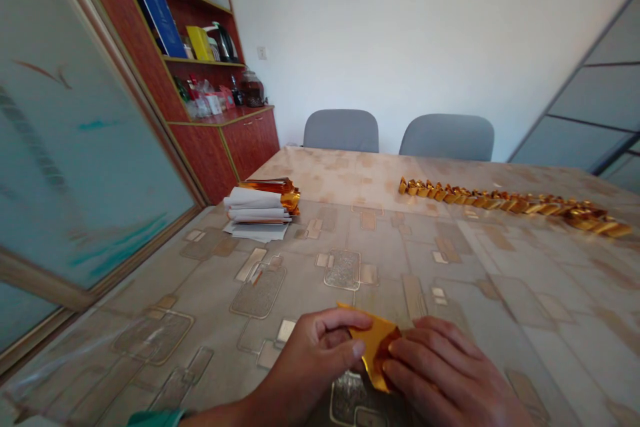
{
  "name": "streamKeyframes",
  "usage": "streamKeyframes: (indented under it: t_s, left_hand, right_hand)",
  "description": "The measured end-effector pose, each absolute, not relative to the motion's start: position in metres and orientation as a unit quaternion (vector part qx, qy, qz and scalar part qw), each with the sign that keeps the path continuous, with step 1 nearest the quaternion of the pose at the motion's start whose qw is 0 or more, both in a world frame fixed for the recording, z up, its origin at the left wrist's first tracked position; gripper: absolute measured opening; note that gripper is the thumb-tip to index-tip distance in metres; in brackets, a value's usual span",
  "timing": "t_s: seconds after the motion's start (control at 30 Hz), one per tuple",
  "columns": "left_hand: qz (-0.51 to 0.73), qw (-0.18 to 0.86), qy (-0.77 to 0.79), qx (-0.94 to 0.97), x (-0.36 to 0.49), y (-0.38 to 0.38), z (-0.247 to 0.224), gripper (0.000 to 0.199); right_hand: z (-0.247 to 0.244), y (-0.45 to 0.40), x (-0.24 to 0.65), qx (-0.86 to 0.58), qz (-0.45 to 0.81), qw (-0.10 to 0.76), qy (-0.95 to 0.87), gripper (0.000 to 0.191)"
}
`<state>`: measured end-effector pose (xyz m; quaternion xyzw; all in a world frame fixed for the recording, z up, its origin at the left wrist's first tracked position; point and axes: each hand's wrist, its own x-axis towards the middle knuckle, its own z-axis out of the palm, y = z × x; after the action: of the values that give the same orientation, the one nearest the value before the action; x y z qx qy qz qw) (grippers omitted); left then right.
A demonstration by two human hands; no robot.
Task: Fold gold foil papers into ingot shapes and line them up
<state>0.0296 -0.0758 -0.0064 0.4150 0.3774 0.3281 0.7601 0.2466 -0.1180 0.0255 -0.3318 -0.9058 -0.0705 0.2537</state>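
Note:
Both hands meet around a piece of gold foil paper (376,341) at the bottom centre of the view, just above the patterned tablecloth. My left hand (320,347) pinches its left side between thumb and index finger. On the right side of the foil, the fingers of my right hand (440,367) press against it; the right thumb is hidden. Farther off to the left lies a stack of white and gold paper sheets (260,210). A long row of folded gold foil pieces (500,201) runs along the right part of the table.
The table (300,267) has two grey chairs (341,130) at its far edge. Behind on the left is a red cabinet (207,153) with bottles, a kettle and boxes. A glass-panelled door (90,127) stands at the left.

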Motion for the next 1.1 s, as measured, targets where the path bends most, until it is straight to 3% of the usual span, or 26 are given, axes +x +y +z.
streamKeyframes:
  t_s: [0.2, 0.3, 0.37, 0.5, 0.57, 0.73, 0.9, 1.1]
  left_hand:
    - [0.184, 0.81, 0.365, 0.421, 0.004, -0.088, -0.01, 0.049]
    - [0.099, 0.771, 0.376, 0.504, -0.012, -0.086, 0.001, 0.037]
    - [0.064, 0.672, 0.381, 0.632, -0.019, -0.083, 0.008, 0.027]
    - [0.173, 0.308, 0.314, 0.881, -0.017, -0.082, 0.01, 0.018]
    - [0.212, 0.24, 0.232, 0.919, -0.008, -0.085, 0.005, 0.02]
    - [0.176, 0.289, 0.213, 0.917, 0.007, -0.091, -0.002, 0.018]
    - [0.208, 0.352, 0.297, 0.863, 0.007, -0.092, 0.0, 0.041]
    - [0.19, 0.348, 0.35, 0.848, 0.012, -0.092, -0.004, 0.01]
  right_hand:
    - [-0.011, -0.133, 0.239, -0.344, -0.009, 0.233, -0.91, 0.034]
    - [-0.016, -0.134, 0.236, -0.345, -0.016, 0.248, -0.905, 0.033]
    - [-0.014, -0.134, 0.236, -0.347, -0.01, 0.244, -0.905, 0.028]
    - [-0.011, -0.134, 0.237, -0.353, -0.002, 0.23, -0.907, 0.023]
    - [-0.012, -0.136, 0.238, -0.358, 0.002, 0.234, -0.904, 0.027]
    - [-0.004, -0.139, 0.239, -0.381, 0.066, 0.227, -0.894, 0.028]
    - [0.018, -0.135, 0.237, -0.437, 0.193, 0.213, -0.853, 0.016]
    - [0.005, -0.128, 0.238, -0.489, 0.224, 0.217, -0.815, 0.014]
